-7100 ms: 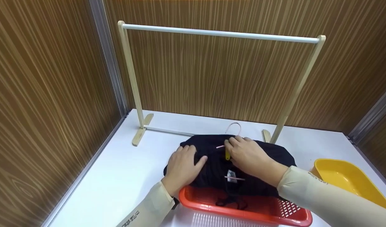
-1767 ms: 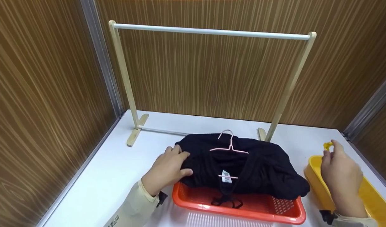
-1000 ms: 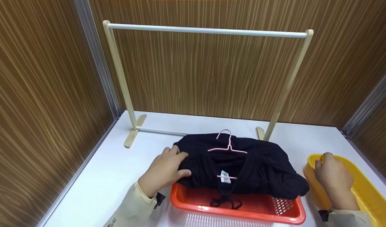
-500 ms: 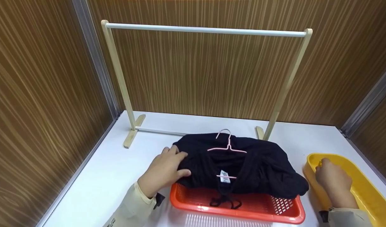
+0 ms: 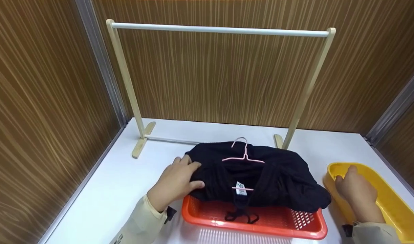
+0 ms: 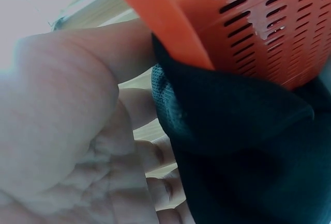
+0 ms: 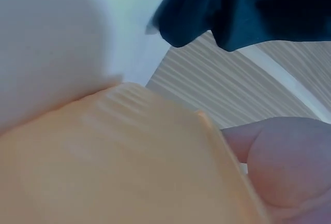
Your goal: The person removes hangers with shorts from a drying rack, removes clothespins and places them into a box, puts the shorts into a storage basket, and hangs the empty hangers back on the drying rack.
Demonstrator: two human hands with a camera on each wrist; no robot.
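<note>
A black garment (image 5: 288, 183) lies over the red basket (image 5: 254, 231), and a pink hanger (image 5: 244, 158) shows at its neckline beside a white tag (image 5: 240, 188). My left hand (image 5: 175, 179) rests on the garment's left edge, fingers spread loosely. In the left wrist view the thumb and fingers of that hand (image 6: 67, 125) touch the cloth (image 6: 232, 131) along its border. Inside the yellow tray (image 5: 389, 193), my right hand (image 5: 357, 189) reaches down near the left wall; its fingertips are mostly hidden, and whether they hold anything is unclear.
Behind the garment stands a rack with wooden posts (image 5: 125, 73) and a white top bar (image 5: 220, 29). Wood-grain panels enclose the white table (image 5: 102, 189) at the back and sides. The right wrist view shows the tray's outer wall (image 7: 129, 157) close up.
My right hand has gone from the garment to the yellow tray, carrying a small yellow clip, then down inside it; the clip no longer shows clearly. My left hand stays at the garment's left edge.
</note>
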